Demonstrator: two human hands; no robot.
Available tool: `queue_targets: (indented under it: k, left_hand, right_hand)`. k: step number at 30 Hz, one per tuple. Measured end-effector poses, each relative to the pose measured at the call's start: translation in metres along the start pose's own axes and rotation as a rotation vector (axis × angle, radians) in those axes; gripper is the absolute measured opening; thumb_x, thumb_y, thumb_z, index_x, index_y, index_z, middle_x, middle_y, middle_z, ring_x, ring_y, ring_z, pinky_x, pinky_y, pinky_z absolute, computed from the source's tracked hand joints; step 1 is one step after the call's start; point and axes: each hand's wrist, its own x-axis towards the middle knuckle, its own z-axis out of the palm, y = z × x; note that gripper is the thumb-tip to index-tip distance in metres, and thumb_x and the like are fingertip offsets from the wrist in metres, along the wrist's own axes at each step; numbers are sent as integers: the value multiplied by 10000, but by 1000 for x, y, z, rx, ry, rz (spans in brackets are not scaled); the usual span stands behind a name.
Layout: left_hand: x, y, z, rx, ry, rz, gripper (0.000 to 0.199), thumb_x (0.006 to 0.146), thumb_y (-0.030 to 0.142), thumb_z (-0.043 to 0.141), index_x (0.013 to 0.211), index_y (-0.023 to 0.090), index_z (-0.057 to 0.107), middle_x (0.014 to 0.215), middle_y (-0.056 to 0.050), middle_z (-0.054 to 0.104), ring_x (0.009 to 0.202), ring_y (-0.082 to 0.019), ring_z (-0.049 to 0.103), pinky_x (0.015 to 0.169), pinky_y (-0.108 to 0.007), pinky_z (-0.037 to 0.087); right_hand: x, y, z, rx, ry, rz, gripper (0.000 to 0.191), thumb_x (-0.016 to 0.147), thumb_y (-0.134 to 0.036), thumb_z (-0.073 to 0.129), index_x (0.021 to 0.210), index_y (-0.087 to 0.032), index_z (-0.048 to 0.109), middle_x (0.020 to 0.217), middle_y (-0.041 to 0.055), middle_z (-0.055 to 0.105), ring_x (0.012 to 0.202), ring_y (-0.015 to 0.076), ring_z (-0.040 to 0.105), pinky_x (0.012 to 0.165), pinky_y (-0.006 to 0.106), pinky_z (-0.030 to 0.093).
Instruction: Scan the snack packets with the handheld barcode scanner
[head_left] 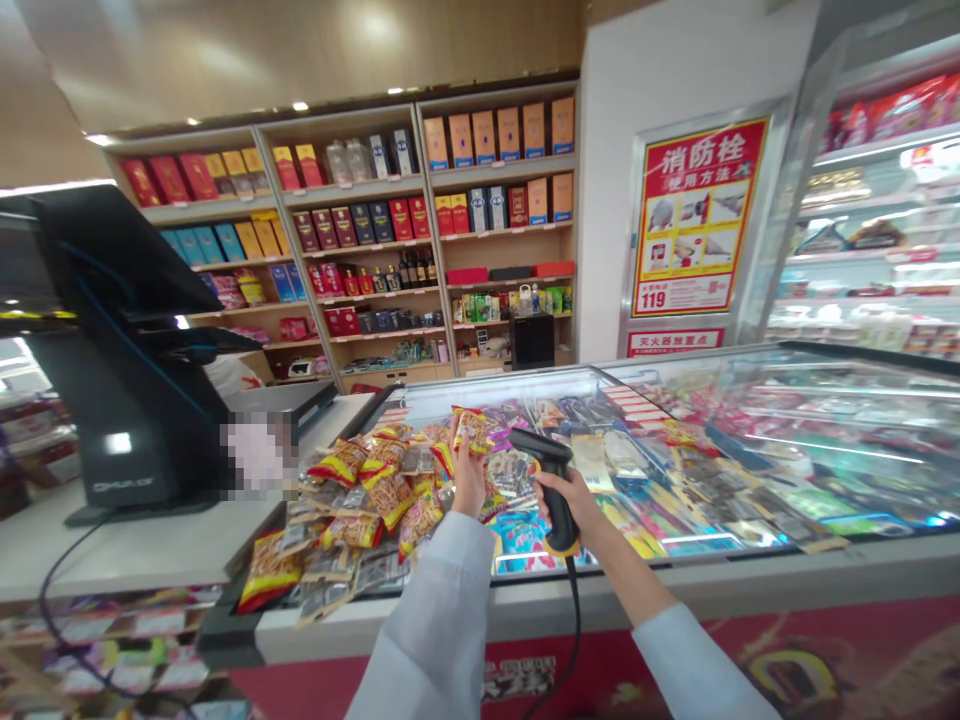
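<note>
The left hand (468,486) pinches a small red-and-yellow snack packet (472,430) between thumb and fingers, held up over the glass top of the chest freezer (847,574), at the right side of the heap of similar packets (386,490) covering its near left corner. The right hand (576,503) wraps its fingers around the handle of a black barcode scanner (556,492), whose head points toward the packet without touching it, while its cable (576,610) hangs over the freezer's near edge.

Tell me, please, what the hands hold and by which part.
The right hand grips a black barcode scanner by its handle; the left hand holds a snack packet from the near side, exact grip unclear.
</note>
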Motion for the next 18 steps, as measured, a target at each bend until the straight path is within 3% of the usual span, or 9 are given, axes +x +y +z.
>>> queue_targets:
  k: [3,11,18]
  left_hand:
    - [2,-1,1,-135,-14,-25,503,853,584,467,1220,249,547,1119,-69,661,1079,-165,612,929,-329,482]
    - [5,1,3,-31,8,-28,506,860,630,420,1186,279,583,1118,-50,683,1123,-172,597,987,-356,455]
    - [8,0,0,-87,72,-35,562,876,668,314,1135,272,616,1110,-59,689,1144,-179,590,998,-369,459]
  right_hand:
    - [6,-3,11,-64,-2,25,253,659,-354,748,659,-156,591,504,-16,562,358,101,485,338,223,397]
    - [7,8,27,-140,-16,45,246,697,-357,696,599,-161,587,434,-10,538,332,112,473,347,239,407]
    - [-2,-7,38,-115,17,52,243,668,-356,706,595,-161,582,442,-16,532,333,104,470,338,227,394]
